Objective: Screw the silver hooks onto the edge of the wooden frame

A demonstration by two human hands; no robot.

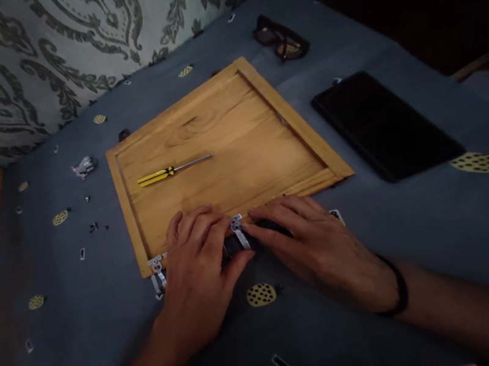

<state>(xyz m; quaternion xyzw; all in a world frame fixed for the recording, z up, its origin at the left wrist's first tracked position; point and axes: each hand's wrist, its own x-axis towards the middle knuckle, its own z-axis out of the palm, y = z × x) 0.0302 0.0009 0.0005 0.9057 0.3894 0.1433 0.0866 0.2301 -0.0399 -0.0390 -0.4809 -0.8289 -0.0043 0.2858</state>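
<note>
A wooden cabinet door point(234, 175) with a raised frame lies on the cloth-covered table. At its near edge stands a metal cabinet hinge point(239, 232). My left hand point(197, 265) closes around the hinge's left side, its thumb at the lower end and its fingers over the door edge. From the right, my right hand point(319, 242) presses its fingertips to the same hinge, its other fingers along the edge. A second hinge point(158, 271) sits at the door's near left corner, beside my left hand. A yellow-and-black screwdriver point(172, 170) rests on the panel.
Left of the door lie another silver metal piece point(84, 167) and several small screws point(93, 226). A black tablet point(386, 123) is on the right, with dark sunglasses point(281, 38) behind it. A patterned wall point(78, 42) borders the table's far side.
</note>
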